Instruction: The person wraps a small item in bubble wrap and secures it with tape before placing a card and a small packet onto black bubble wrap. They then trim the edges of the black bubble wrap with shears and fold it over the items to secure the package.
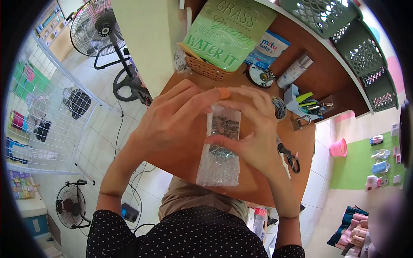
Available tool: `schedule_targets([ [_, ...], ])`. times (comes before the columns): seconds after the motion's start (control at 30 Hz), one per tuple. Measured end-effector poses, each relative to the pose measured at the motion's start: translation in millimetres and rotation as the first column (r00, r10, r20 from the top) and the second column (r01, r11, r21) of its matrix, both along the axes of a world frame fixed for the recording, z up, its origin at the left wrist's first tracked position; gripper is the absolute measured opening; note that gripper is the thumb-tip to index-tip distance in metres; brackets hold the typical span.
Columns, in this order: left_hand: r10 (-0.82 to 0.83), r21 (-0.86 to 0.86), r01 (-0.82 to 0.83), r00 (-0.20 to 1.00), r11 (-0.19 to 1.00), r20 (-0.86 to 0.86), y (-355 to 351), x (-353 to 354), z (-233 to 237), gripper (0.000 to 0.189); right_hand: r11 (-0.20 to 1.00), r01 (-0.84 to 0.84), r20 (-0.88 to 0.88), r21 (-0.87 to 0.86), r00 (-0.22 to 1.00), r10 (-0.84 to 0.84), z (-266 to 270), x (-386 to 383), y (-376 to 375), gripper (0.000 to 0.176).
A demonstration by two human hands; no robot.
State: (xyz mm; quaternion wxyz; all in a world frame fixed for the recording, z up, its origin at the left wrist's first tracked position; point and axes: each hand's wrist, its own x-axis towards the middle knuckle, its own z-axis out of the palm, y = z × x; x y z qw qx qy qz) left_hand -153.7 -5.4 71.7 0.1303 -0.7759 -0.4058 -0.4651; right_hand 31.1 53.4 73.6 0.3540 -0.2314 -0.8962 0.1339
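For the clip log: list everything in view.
bag: 1, clear bubble wrap, in both hands
table: 1, brown, under hands
sign: 1, green, in basket
basket: 1, tan, table's far end
wipes: 1, blue, beside sign
bottle: 1, silver, beside wipes
scissors: 1, black, right of bag
crates: 3, green, upper right
fans: 3, dark, floor left
bucket: 1, pink, floor right
left hand: 1, grip on bag top
right hand: 1, grip on bag top
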Motion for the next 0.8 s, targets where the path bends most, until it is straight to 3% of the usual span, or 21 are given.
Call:
schedule_targets([
  [0.07, -0.008, 0.014, 0.008, 1.000, 1.000, -0.011, -1.0, 5.8, 0.4, 0.039, 0.999, 0.023, -0.032, -0.049, 0.999, -0.024, -2.4, 1.8, -6.4, 0.047],
  [0.2, -0.032, 0.021, 0.033, 0.999, 0.999, -0.034, -1.4, 15.3, 0.7, 0.039, 0.995, 0.091, -0.149, 0.038, 0.985, -0.085, -16.3, 9.7, -7.4, 0.029],
  [0.27, -0.074, -0.052, 0.078, 0.995, 0.996, 0.067, -3.0, 19.3, -1.0, 0.040, 0.997, 0.070, -0.194, 0.039, 0.979, -0.061, -18.2, 15.7, -8.8, 0.024],
  [0.33, -0.103, -0.057, 0.108, 0.991, 0.992, 0.088, -2.1, 23.3, -4.5, 0.044, 0.995, 0.037, -0.269, -0.097, 0.961, -0.062, -16.1, 20.6, -11.7, 0.019],
  [0.57, -0.181, -0.107, 0.190, 0.980, 0.976, 0.088, -1.0, 29.3, -15.0, 0.048, 0.987, 0.008, -0.221, -0.163, 0.974, -0.044, -25.6, 39.9, -14.6, 0.023],
  [0.7, -0.172, -0.056, 0.183, 0.973, 0.982, 0.151, 2.0, 33.8, -20.6, 0.045, 0.921, -0.046, -0.265, -0.387, 0.962, -0.063, -27.9, 44.9, -15.4, 0.015],
  [0.8, -0.207, -0.160, 0.222, 0.973, 0.962, 0.104, 1.5, 32.0, -25.7, 0.053, 0.860, -0.044, -0.272, -0.508, 0.956, -0.112, -30.8, 49.4, -14.3, 0.011],
])
